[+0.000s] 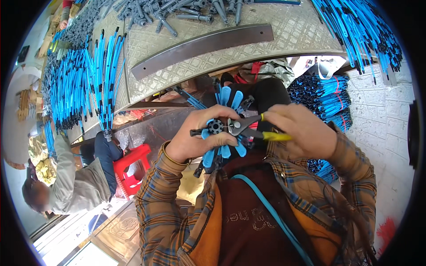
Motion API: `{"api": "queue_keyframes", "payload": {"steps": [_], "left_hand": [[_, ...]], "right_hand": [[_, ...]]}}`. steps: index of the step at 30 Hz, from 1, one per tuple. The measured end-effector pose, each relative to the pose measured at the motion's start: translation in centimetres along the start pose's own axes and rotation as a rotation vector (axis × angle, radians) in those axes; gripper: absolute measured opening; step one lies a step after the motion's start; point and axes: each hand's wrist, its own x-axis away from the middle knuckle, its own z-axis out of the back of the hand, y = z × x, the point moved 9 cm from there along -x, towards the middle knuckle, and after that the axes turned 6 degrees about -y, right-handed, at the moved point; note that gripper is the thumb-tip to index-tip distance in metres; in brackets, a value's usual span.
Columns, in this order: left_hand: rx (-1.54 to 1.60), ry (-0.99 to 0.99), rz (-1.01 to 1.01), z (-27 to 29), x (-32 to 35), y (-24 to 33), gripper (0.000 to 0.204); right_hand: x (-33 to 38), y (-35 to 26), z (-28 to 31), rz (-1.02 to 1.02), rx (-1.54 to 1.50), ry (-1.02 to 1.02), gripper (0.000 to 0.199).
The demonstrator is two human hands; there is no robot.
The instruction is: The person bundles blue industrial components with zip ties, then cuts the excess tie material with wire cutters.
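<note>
My left hand (188, 128) is closed round a black notched hub (215, 127), held above my lap. Flat blue arms (238, 98) with black end pieces fan out from the hub on several sides. In my right hand (306, 131) is a pair of pliers (237, 127) with yellow handles, its fingers wrapped round them. The metal jaws sit beside the hub, close to my left thumb and fingertips. A thin wire-like piece seems to lie at the jaws, too small to make out.
A patterned worktable (293, 42) spans the far side, with a dark metal bar (204, 46) along its edge. Grey plastic parts (195, 17) lie heaped behind it. Blue rods hang over both table ends; tied bundles (330, 95) stand at right. Another person (80, 181) sits left, near a red stool (133, 170).
</note>
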Motion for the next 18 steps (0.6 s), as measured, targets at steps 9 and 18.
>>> {"api": "queue_keyframes", "payload": {"steps": [9, 18], "left_hand": [[0.046, -0.067, -0.070, -0.9, -0.5, 0.7, 0.038], [0.040, -0.081, -0.008, -1.3, -0.9, 0.5, 0.039]], "right_hand": [[2.7, 2.3, -4.5, -0.313, -0.911, -0.365, 0.058], [2.0, 2.9, -2.9, -0.159, -0.415, -0.023, 0.035]]}}
